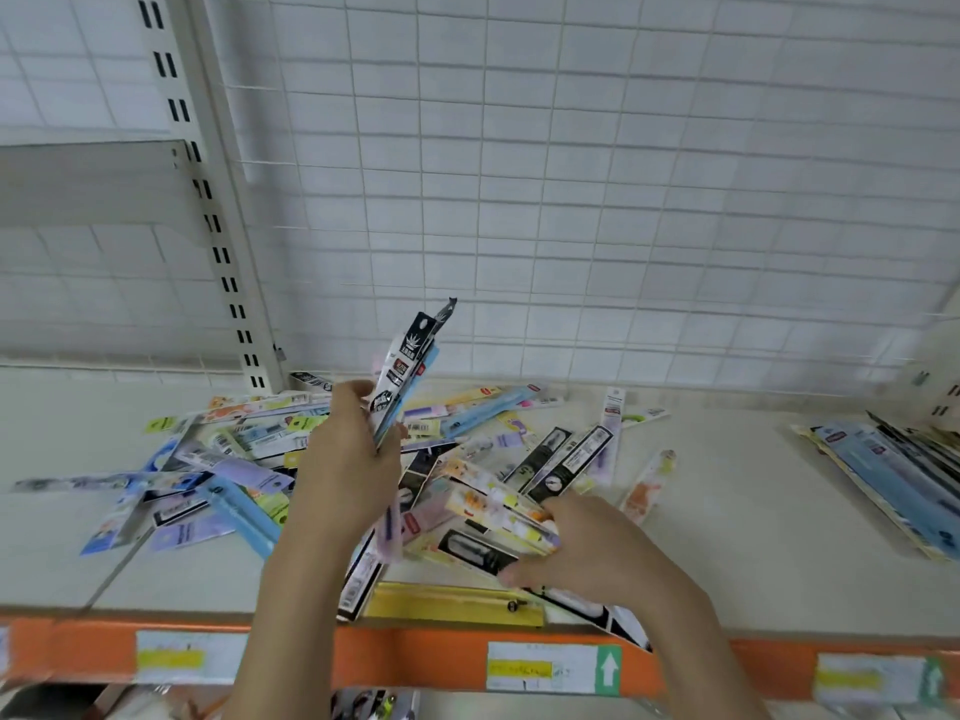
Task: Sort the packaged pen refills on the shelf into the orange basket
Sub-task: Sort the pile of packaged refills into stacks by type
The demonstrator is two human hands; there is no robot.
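Observation:
A loose pile of packaged pen refills (249, 459) in blue, purple, black and yellow packs is scattered over the cream shelf (727, 537). My left hand (348, 459) is raised above the pile and holds a bunch of refill packs (410, 366) upright, a black pack in front. My right hand (587, 553) rests low on the pile near the shelf's front edge, fingers closed around several packs (498, 506) with orange and yellow print. No orange basket is in view.
A neat stack of blue and black refill packs (893, 475) lies at the right end of the shelf. A yellow pack (452, 605) lies at the orange front rail (415, 662), which carries price labels. A white wire grid wall (571, 200) rises behind.

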